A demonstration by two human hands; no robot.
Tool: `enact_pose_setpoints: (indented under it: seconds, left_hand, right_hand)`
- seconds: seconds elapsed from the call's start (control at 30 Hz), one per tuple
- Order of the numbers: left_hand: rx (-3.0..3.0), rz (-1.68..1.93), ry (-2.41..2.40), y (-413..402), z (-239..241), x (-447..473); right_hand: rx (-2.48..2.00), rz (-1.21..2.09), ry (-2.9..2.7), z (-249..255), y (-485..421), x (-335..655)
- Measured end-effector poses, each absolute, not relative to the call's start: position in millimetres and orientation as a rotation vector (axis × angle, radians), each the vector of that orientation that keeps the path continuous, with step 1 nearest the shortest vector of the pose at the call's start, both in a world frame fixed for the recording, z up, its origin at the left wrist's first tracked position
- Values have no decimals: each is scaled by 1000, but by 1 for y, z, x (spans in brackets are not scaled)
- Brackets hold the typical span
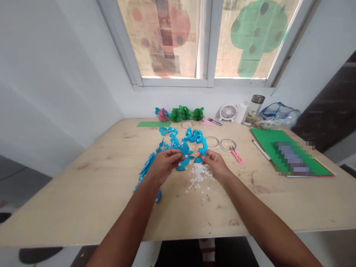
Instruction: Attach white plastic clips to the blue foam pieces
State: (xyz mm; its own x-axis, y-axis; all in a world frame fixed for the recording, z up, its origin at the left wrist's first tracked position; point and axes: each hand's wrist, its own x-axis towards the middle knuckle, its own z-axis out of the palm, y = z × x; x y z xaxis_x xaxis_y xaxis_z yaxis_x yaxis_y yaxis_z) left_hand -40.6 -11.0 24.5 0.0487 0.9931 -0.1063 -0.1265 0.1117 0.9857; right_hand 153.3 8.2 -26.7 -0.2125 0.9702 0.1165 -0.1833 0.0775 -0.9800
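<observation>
My left hand is closed on a stack of blue curved paper cut-outs with small white dots on them. My right hand pinches another blue curved paper piece beside it, fingers closed. Both hands hover over the middle of the wooden table. More blue paper pieces lie in a row under my left wrist and spread out behind my hands. A pile of small white paper bits lies on the table between my wrists.
Pink scissors and two tape rings lie right of my hands. Green paper sheets sit at far right. At the back stand green paper balls, a small white fan, a jar and a plastic bag.
</observation>
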Motion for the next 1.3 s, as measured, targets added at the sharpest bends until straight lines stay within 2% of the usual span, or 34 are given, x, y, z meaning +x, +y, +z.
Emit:
enact_pose_setpoints:
  seconds: [0.17,0.7,1.3]
  left_hand:
    - [958,1060,963,-13,29,-18]
    - [1030,1405,1141,-12,8,6]
    - [1005,1446,1154,-11,8,8]
  right_hand:
    - [-882,1400,-1359,-28,6,150]
    - [-911,1404,-1402,-17,-1,146]
    - [-982,1279,-1514,-25,1,147]
